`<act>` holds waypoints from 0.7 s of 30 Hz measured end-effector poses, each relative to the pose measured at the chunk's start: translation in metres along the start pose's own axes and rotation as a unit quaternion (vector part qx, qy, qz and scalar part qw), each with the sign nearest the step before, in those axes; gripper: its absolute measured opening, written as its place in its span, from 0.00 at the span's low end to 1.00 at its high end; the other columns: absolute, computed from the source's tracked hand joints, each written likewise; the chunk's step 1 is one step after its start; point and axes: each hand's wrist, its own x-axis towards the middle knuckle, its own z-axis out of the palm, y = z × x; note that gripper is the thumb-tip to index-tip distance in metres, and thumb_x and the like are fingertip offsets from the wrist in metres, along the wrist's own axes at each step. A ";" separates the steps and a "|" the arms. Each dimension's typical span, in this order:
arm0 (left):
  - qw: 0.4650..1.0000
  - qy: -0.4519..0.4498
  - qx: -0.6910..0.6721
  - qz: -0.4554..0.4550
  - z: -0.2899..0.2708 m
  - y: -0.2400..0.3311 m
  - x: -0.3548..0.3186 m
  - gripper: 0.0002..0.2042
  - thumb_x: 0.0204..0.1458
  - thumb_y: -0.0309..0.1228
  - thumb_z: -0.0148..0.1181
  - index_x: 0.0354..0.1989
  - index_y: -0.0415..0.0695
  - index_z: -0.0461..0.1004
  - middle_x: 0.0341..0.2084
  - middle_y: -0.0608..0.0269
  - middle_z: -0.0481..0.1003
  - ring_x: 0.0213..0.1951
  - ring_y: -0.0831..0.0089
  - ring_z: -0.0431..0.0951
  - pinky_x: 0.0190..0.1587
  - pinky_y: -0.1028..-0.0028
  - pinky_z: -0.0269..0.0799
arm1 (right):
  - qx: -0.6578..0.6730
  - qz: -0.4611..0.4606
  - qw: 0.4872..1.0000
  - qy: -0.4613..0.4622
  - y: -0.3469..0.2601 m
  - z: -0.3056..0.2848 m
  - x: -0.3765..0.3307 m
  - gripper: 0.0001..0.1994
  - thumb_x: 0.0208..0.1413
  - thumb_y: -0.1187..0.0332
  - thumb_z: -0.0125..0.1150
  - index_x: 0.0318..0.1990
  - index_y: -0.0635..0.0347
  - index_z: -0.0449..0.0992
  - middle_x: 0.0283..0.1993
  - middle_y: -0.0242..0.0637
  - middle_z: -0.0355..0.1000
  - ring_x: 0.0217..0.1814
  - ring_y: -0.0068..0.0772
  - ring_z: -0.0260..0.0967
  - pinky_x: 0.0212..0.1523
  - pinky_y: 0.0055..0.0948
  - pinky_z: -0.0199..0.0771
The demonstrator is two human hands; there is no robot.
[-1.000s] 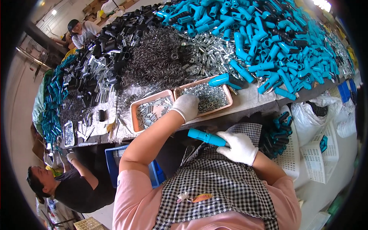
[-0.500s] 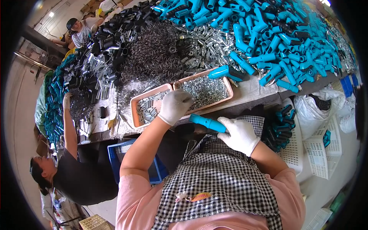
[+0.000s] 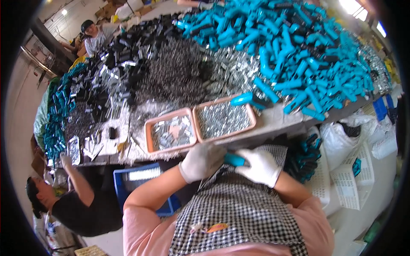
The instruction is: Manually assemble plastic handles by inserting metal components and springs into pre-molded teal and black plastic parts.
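Observation:
Both of my hands wear white gloves and meet over my lap, below the table's front edge. My left hand [image 3: 201, 161] and my right hand [image 3: 259, 166] close together on one blue plastic handle [image 3: 234, 160], which shows only as a short piece between them. Just above them on the table stand two shallow pink trays: the left tray [image 3: 147, 137] holds flat silvery metal pieces, the right tray [image 3: 253, 123] holds small silvery parts. A checked apron covers my lap.
The table [image 3: 273, 123] carries big heaps of blue handles [image 3: 307, 51], dark wire springs [image 3: 175, 72], black parts [image 3: 124, 47] and silvery pieces. A seated person at lower left reaches up to the table; another sits far left. White bags and a blue crate [image 3: 141, 183] stand on the floor.
My left hand came down from the left tray to my lap and joined the right hand on the blue handle. The person at lower left raised an arm to the table.

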 end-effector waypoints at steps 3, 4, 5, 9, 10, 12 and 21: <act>0.998 -0.017 0.019 0.057 -0.002 0.004 -0.008 0.19 0.44 0.37 0.65 0.43 0.41 0.73 0.35 0.55 0.73 0.39 0.55 0.75 0.42 0.60 0.72 | 0.116 -0.026 0.991 -0.063 0.029 0.013 -0.003 0.24 0.48 0.52 0.69 0.48 0.59 0.76 0.37 0.51 0.77 0.40 0.54 0.77 0.39 0.42 0.77; 0.993 0.016 0.067 0.092 0.003 0.002 -0.014 0.23 0.40 0.37 0.68 0.45 0.41 0.74 0.38 0.57 0.75 0.41 0.58 0.77 0.43 0.61 0.74 | 0.151 -0.040 0.983 -0.093 0.028 0.009 -0.003 0.23 0.50 0.55 0.68 0.50 0.60 0.76 0.40 0.52 0.77 0.43 0.53 0.77 0.42 0.40 0.76; 0.983 0.036 0.116 0.137 0.010 -0.007 -0.022 0.24 0.35 0.36 0.68 0.44 0.42 0.76 0.38 0.59 0.75 0.40 0.61 0.78 0.43 0.62 0.75 | 0.157 -0.040 0.979 -0.126 0.027 0.008 -0.002 0.23 0.51 0.57 0.68 0.51 0.61 0.75 0.42 0.53 0.77 0.46 0.52 0.77 0.46 0.39 0.75; 0.982 0.011 0.128 0.141 0.010 -0.009 -0.018 0.19 0.36 0.36 0.68 0.40 0.45 0.77 0.33 0.66 0.76 0.33 0.66 0.79 0.33 0.68 0.75 | 0.119 -0.039 0.974 -0.187 0.018 0.001 -0.002 0.38 0.55 0.55 0.63 0.69 0.62 0.55 0.50 0.57 0.74 0.53 0.54 0.74 0.52 0.40 0.73; 0.982 0.008 0.119 0.144 0.007 -0.008 -0.011 0.18 0.38 0.38 0.69 0.39 0.45 0.77 0.29 0.67 0.76 0.30 0.68 0.79 0.31 0.69 0.75 | 0.078 -0.011 0.968 -0.237 0.006 -0.008 0.003 0.40 0.56 0.55 0.62 0.71 0.61 0.50 0.50 0.58 0.73 0.51 0.56 0.74 0.51 0.41 0.73; 0.986 -0.017 0.105 0.130 0.003 -0.010 0.001 0.19 0.41 0.42 0.68 0.39 0.46 0.77 0.29 0.64 0.76 0.31 0.65 0.79 0.32 0.67 0.75 | 0.033 -0.023 0.968 -0.249 -0.001 -0.013 0.007 0.43 0.57 0.58 0.60 0.74 0.58 0.41 0.50 0.62 0.72 0.45 0.62 0.74 0.46 0.46 0.74; 0.954 -0.092 0.152 -0.240 0.009 -0.064 0.049 0.14 0.47 0.42 0.62 0.30 0.42 0.79 0.31 0.48 0.80 0.37 0.52 0.81 0.41 0.57 0.77 | 0.419 0.109 0.899 -0.073 0.017 -0.002 -0.008 0.34 0.61 0.77 0.51 0.74 0.56 0.46 0.39 0.38 0.72 0.27 0.18 0.66 0.27 0.22 0.73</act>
